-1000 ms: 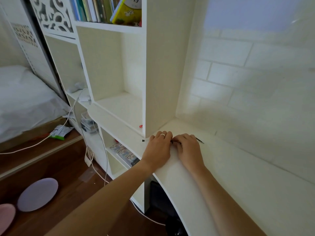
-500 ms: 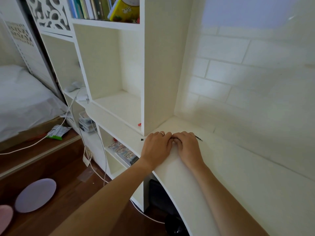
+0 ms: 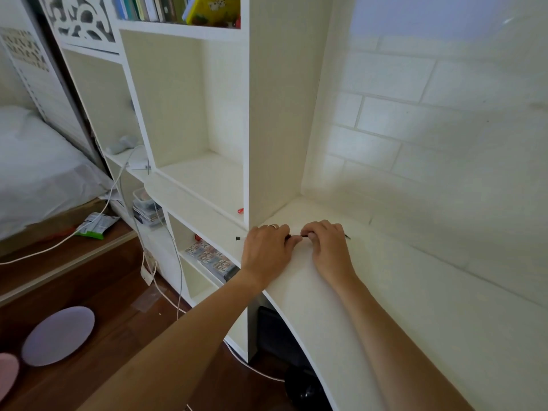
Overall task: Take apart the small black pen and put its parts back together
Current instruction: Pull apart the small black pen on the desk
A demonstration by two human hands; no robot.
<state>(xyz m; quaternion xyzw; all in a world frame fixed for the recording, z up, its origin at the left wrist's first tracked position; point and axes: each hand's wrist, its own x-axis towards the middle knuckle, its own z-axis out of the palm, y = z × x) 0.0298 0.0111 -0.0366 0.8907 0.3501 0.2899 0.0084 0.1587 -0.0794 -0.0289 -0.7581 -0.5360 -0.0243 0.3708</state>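
Observation:
Both my hands rest on the white desk (image 3: 400, 292) near its back left corner. My left hand (image 3: 267, 250) and my right hand (image 3: 329, 247) each pinch one end of a thin black pen (image 3: 296, 237); a short dark stretch of it shows in the gap between them. Its pointed tip (image 3: 347, 237) pokes out past my right hand. A small black end piece (image 3: 238, 238) sticks out to the left of my left hand. My fingers hide most of the pen.
A tall white bookshelf (image 3: 267, 114) stands directly left of the hands, with a small red item (image 3: 240, 210) in its cubby. The brick-pattern wall (image 3: 430, 143) rises behind the desk. White cables (image 3: 124, 185) hang left, over a wooden floor (image 3: 118, 336).
My two hands have drawn slightly apart, and a short black stretch of pen now shows between them. The camera has shifted a little.

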